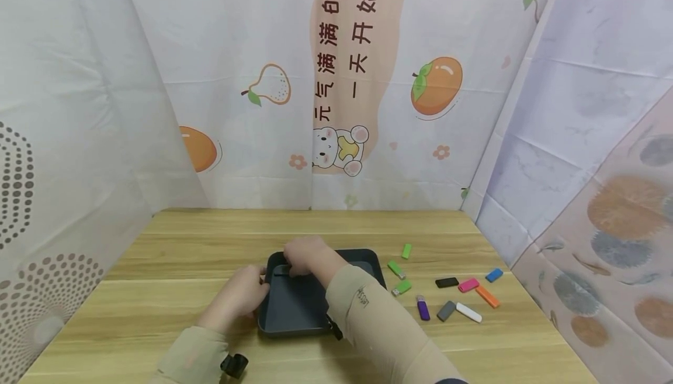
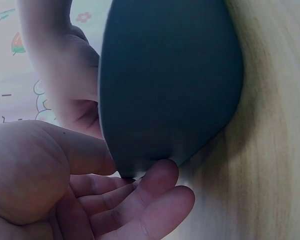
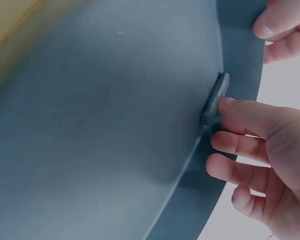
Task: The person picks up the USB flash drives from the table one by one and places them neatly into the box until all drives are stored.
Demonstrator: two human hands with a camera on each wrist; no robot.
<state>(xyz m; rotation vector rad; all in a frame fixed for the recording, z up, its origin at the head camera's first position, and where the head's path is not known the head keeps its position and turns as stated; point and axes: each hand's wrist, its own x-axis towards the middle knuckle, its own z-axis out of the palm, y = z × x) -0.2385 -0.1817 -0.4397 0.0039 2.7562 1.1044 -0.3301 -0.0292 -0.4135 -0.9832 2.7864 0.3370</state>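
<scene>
A dark grey tray (image 1: 294, 308) with raised walls stands on the wooden table. My left hand (image 1: 243, 290) pinches its left rim, thumb on top and fingers against the outer wall, as the left wrist view shows. My right hand (image 1: 307, 253) reaches over the tray's far left corner. Between its thumb and fingers it holds a small dark USB flash drive (image 3: 215, 100) low against the inner wall. In the head view this dark drive (image 1: 282, 274) shows beside the fingers. Part of the tray is hidden behind the right sleeve.
Right of the tray lie several loose USB drives: green ones (image 1: 396, 270), a purple one (image 1: 423, 308), a black one (image 1: 447, 282), a grey one (image 1: 446, 311), a white one (image 1: 469, 312), a pink one (image 1: 468, 284), an orange one (image 1: 488, 297) and a blue one (image 1: 494, 274). A printed curtain (image 1: 236, 150) hangs behind.
</scene>
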